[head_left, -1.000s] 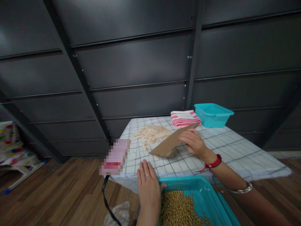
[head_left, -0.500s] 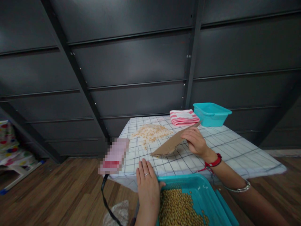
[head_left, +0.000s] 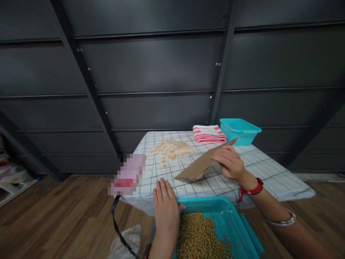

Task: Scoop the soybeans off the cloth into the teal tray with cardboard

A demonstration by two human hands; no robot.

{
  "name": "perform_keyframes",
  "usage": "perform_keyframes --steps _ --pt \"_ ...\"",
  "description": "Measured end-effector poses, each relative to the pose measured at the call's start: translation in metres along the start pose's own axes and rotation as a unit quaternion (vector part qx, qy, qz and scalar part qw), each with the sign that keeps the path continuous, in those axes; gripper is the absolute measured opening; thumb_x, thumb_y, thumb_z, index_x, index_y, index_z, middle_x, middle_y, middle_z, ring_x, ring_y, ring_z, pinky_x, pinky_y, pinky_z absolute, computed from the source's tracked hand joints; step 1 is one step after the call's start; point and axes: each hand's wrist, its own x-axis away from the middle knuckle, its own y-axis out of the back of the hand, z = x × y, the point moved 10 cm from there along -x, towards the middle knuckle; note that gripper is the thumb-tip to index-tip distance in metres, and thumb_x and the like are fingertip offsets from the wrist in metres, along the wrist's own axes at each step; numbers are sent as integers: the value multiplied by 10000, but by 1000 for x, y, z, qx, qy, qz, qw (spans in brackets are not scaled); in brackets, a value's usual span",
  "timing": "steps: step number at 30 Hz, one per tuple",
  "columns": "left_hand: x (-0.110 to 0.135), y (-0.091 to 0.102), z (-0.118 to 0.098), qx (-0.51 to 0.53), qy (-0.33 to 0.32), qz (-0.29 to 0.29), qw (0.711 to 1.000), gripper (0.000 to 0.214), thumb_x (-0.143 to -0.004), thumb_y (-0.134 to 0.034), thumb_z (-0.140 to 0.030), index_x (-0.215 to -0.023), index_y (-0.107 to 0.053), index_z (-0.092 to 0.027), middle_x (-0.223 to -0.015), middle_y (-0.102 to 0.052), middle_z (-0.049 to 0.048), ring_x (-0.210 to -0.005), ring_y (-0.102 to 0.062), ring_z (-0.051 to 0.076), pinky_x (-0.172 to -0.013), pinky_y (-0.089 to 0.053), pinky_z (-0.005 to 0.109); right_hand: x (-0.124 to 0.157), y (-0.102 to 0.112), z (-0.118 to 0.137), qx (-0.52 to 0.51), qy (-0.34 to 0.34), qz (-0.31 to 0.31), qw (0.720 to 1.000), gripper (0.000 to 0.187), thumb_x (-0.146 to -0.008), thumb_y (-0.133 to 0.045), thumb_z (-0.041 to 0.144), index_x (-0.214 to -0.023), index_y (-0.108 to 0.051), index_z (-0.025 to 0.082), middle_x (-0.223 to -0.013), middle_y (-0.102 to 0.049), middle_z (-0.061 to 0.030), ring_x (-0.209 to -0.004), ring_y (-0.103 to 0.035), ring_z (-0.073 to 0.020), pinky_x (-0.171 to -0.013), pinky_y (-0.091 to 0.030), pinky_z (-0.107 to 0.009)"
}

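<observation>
Gripping tilted cardboard sheet (head_left: 201, 166): right hand (head_left: 230, 163); left hand (head_left: 165, 210) open, flat, seemingly on bean tray (head_left: 234, 219) rim.

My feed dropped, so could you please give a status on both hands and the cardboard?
Left hand flat on bean tray rim. Right hand grips cardboard sheet, low end on tablecloth. Pale grain pile just beyond.

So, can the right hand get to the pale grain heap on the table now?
Probably yes. The right hand holds the cardboard sheet, whose lower edge lies close to the grain heap, and only bare checked cloth shows between them.
</observation>
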Motion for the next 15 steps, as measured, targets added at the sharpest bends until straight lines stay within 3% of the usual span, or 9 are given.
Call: perform_keyframes --steps 8,15 --pt "0 -5 1 17 3 20 1000 673 -629 -666 -319 -1197 -481 -8 -1292 -449 250 -1203 -422 336 -978 -396 461 -4 6 3 34 -3 7 999 391 -688 -363 9 -982 -549 187 -782 -642 -48 -743 -597 -172 -660 -445 -341" --pt "1 -8 0 31 -1 19 999 614 -676 -618 -313 -1201 -485 -23 -1305 -438 256 -1214 -412 336 -984 -379 482 -6 10 -2 92 -45 53 993 423 -669 -364 -20 -989 -547 187 -772 -634 -41 -703 -582 -168 -651 -430 -338"
